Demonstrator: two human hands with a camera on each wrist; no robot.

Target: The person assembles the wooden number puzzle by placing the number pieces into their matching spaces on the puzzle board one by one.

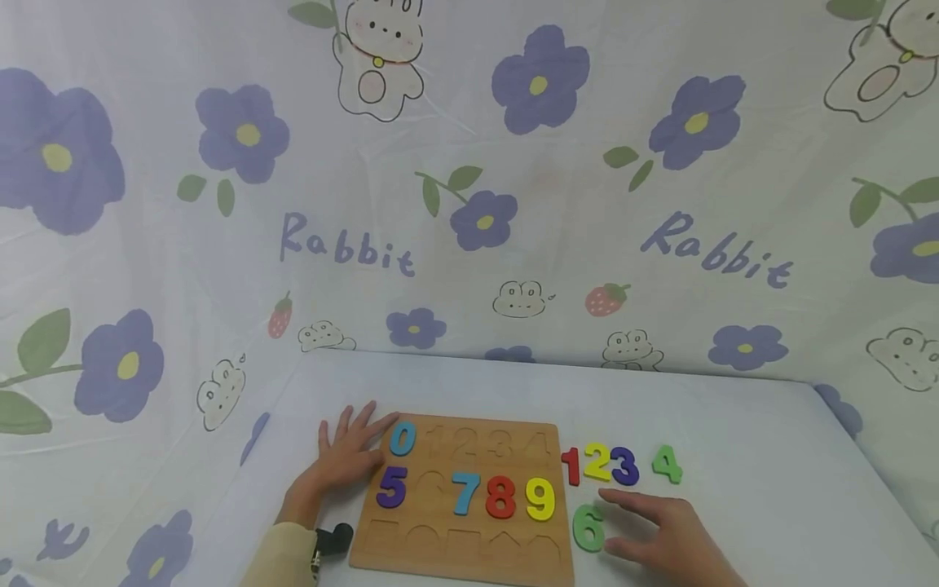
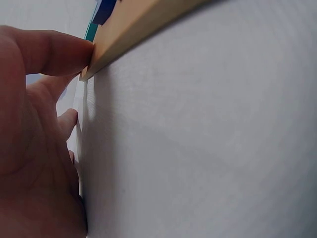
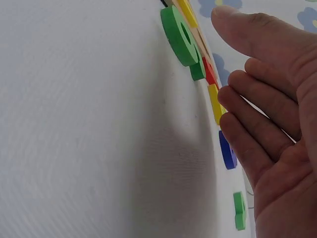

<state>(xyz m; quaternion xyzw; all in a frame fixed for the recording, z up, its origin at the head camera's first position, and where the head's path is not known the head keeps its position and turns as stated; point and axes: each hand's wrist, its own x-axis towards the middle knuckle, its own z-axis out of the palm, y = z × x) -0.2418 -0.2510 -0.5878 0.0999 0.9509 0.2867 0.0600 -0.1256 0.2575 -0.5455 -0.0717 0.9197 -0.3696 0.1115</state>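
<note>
My left hand (image 1: 345, 455) lies at the left side of a wooden number board (image 1: 440, 519), fingers spread, with the thumb touching the board's edge in the left wrist view. Seated in the board are a blue 0 (image 1: 394, 438), purple 5 (image 1: 392, 487), blue 7 (image 1: 464, 493), red 8 (image 1: 501, 497) and yellow 9 (image 1: 540, 503). Just right of the board lies a green 6 (image 1: 578, 526). Beside it my right hand (image 1: 663, 530) holds nothing, thumb and fingers apart; the right wrist view shows a gap between them and the green 6 (image 3: 174, 37).
Right of the board's upper part lie a red 1 (image 1: 571, 467), yellow 2 (image 1: 597, 462), dark blue 3 (image 1: 626, 466) and green 4 (image 1: 667, 465). A black object (image 1: 335, 540) sits by the left sleeve (image 1: 282, 554). Printed cloth (image 1: 469, 163) hangs behind the white table (image 1: 770, 456).
</note>
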